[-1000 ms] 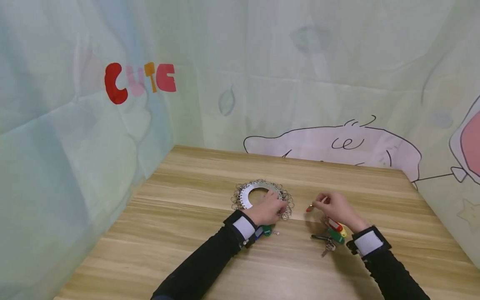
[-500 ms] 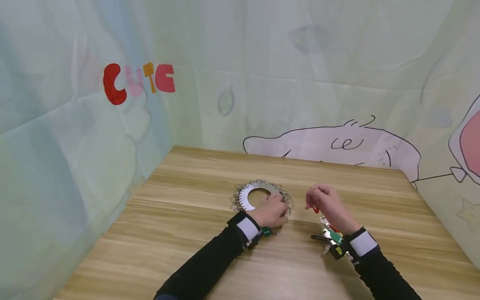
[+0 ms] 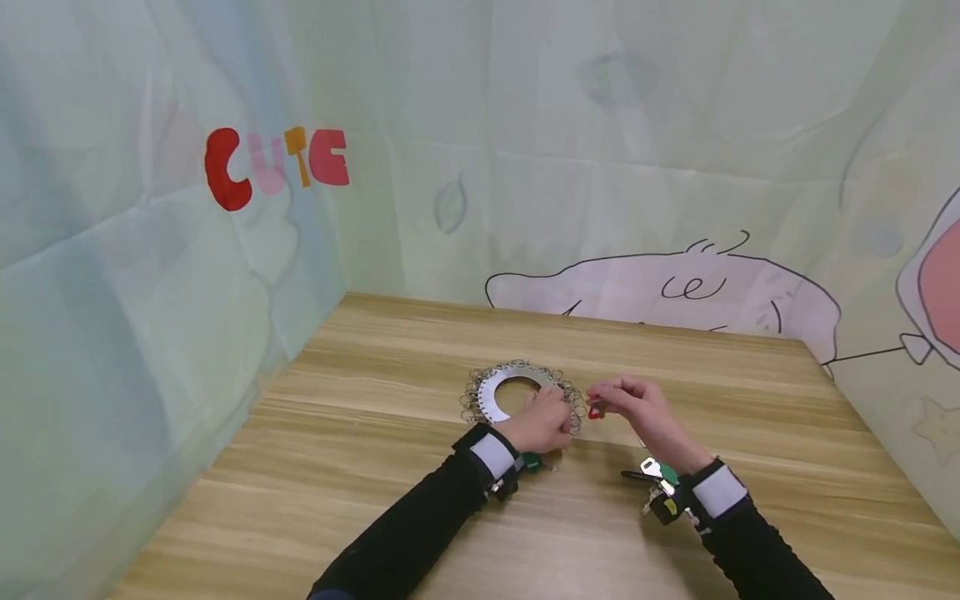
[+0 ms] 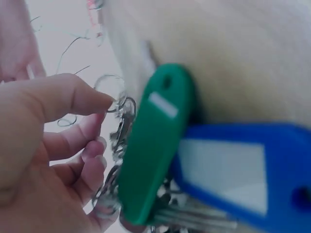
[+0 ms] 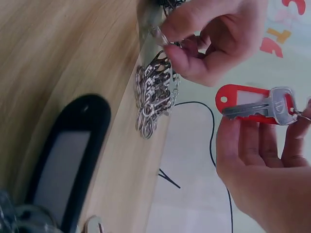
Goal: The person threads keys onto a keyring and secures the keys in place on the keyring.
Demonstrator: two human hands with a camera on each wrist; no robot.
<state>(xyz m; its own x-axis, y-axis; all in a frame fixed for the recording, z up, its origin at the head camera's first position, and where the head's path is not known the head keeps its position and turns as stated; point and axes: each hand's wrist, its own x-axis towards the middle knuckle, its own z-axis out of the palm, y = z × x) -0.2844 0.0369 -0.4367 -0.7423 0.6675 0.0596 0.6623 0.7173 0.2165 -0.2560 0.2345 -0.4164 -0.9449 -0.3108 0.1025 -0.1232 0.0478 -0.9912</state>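
"CUTE" lettering [image 3: 266, 182], red, pink and orange, was printed on the creased fabric backdrop [image 3: 420, 125], over the left edge of the worktop [image 3: 375, 358], which was pale with streaky wood grain.

Metal ring plate [image 3: 489, 390]: flat silver annulus, notched rim, fringe of small clasps and wire loops. Lay flat, roughly midway between the worktop's left and right edges, same spot as 1 s ago.

Left hand [image 3: 542, 422] over the plate's near right side, barely moved in the last half second. Thumb and forefinger clamped on a small shiny clasp [image 4: 121, 124]. By that hand: green key tag [image 4: 158, 141], rounded, smooth, and blue key tag [image 4: 243, 170] with white label. In the head view the blue one had shown 1 s ago; now hidden by the wrist.

Red key tag [image 5: 250, 94] plus notched silver key [image 5: 262, 109]: held up, now just beside the plate's right fringe; was well apart 1 s ago. Right hand [image 3: 647, 421] had shifted left with it, fingertips together on its thin wire ring.

Black key tag [image 5: 65, 160], long with rounded end, remained in the key pile toward the worktop's right edge, partly under the right wrist.
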